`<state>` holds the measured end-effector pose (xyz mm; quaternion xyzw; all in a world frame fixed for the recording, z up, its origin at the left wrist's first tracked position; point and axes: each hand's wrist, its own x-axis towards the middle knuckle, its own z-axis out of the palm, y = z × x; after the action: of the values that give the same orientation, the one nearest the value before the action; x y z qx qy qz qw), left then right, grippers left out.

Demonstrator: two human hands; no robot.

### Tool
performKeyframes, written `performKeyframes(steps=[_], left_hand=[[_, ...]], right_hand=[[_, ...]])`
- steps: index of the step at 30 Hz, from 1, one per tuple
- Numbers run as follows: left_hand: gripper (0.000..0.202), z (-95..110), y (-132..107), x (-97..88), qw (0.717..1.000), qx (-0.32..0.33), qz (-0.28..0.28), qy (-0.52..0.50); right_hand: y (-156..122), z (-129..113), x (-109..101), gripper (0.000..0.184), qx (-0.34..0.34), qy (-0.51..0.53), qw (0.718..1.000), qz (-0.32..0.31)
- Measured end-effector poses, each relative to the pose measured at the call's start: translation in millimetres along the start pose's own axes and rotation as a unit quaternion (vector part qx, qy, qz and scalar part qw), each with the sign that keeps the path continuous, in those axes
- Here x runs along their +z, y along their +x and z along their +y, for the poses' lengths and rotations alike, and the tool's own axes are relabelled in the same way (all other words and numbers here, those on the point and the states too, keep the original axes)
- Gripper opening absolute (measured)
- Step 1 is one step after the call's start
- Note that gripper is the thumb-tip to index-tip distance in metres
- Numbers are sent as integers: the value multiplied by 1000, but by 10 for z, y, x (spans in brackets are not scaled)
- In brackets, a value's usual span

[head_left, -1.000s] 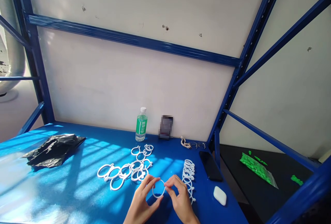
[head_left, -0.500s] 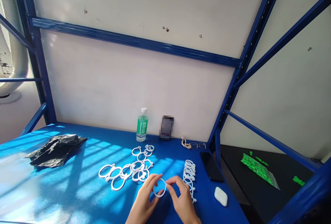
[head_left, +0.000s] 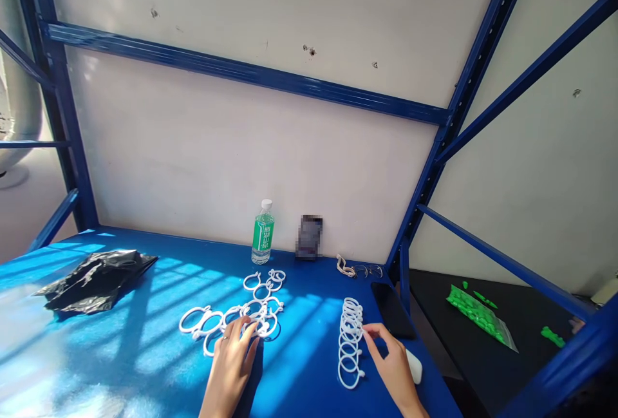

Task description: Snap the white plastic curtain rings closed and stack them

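Observation:
My left hand (head_left: pixel 232 360) rests with fingers stretched on the near edge of a loose pile of white plastic rings (head_left: pixel 241 316) spread over the blue table (head_left: pixel 120 347). My right hand (head_left: pixel 393 363) reaches to a tidy row of white rings (head_left: pixel 351 341) laid one against another, its fingertips pinched at a ring on the row's right side. Whether it grips that ring is hard to make out.
A green-labelled water bottle (head_left: pixel 263 232) and a small dark object (head_left: pixel 309 237) stand at the wall. A black plastic bag (head_left: pixel 91 278) lies far left. A dark phone (head_left: pixel 391 308), a white case (head_left: pixel 414 366) and glasses (head_left: pixel 362 270) lie right. Green parts (head_left: pixel 476 312) are on the neighbouring dark table.
Both hands held one ring between them in front of me. They have parted: the left went to the loose pile, the right to the ordered row, which looks longer.

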<state>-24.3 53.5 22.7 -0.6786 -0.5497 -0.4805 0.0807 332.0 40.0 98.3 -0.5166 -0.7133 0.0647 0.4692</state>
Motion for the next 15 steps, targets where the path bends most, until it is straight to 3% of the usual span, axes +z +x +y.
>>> performKeyframes(steps=[5,15], left_hand=[[23,47,26,-29,1000,-8,3,-19],[22,261,186,-236,998,3,6,-59]], right_hand=[[-65,36,17,35,22,29,999,-34],[-78,126,44,40,19,16,999,-27]])
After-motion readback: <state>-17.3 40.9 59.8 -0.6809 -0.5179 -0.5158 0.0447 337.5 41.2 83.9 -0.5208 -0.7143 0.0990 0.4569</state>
